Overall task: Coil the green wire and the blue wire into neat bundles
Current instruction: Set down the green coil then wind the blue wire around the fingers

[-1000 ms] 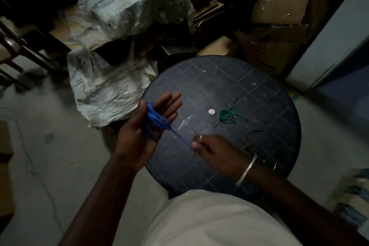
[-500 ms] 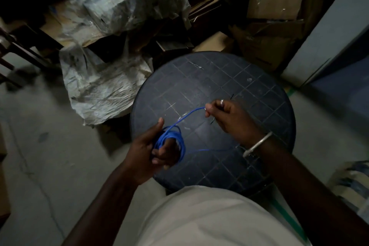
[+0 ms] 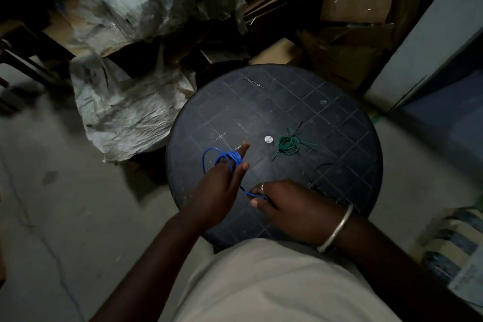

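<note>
The thin blue plastic-sheathed wire (image 3: 230, 158) is wound in several turns around the extended fingers of the left hand (image 3: 219, 191), with one wider loop standing out to that hand's outer side. A single strand runs down from the turns to the right hand (image 3: 292, 206), which pinches it between fingertips just beside the left palm. The left hand thus serves as a former, fingers straight and spread inside the turns; the right hand is closed on the free run.

The wire appears light, limp yet slightly springy, so loose turns would likely slip off the fingertips; the sensible hold is across all turns at once, at the finger roots. The small green wire bundle (image 3: 288, 144), already coiled with stray ends projecting, lies beyond the right hand on the round dark grid-patterned table (image 3: 339, 117), near a small pale disc (image 3: 268, 139).
</note>
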The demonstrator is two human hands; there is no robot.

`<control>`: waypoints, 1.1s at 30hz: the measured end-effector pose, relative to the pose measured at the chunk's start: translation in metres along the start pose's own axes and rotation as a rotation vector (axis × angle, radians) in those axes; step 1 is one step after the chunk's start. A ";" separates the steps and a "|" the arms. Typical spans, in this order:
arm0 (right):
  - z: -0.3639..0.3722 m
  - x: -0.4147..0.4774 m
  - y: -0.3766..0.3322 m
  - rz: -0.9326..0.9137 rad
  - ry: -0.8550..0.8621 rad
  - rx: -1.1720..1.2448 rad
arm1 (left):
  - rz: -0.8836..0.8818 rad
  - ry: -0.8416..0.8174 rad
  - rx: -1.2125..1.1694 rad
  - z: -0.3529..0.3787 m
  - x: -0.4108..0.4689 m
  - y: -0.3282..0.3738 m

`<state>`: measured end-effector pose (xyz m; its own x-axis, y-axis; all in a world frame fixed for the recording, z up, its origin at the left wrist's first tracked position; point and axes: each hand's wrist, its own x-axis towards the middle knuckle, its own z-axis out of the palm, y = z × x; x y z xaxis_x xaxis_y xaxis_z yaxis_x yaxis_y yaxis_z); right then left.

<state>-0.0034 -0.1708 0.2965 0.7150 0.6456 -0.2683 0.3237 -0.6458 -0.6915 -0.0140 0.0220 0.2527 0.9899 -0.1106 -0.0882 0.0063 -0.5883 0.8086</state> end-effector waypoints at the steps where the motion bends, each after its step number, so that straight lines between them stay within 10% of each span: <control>1: -0.002 0.000 -0.001 0.000 -0.002 -0.047 | -0.019 -0.020 0.062 0.004 -0.001 0.001; 9: -0.044 0.005 0.014 0.218 0.032 0.055 | -0.126 -0.138 0.232 0.007 -0.011 0.004; 16: -0.053 0.024 0.029 0.027 0.102 0.491 | -0.250 -0.573 -1.494 -0.010 -0.023 0.029; 20: 0.000 0.037 0.035 0.008 0.189 0.371 | -0.186 -0.387 -2.034 -0.020 -0.011 0.034; 25: 0.023 0.026 0.032 0.006 0.085 0.223 | -0.186 0.160 -1.590 -0.017 -0.002 0.016; 33: 0.036 0.014 0.018 -0.106 -0.032 -0.212 | -0.198 0.334 -1.219 0.014 0.001 0.006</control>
<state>-0.0094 -0.1586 0.2565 0.6513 0.7248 -0.2246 0.5215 -0.6426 -0.5614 -0.0148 0.0072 0.2496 0.9433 0.2043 -0.2616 0.1067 0.5596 0.8218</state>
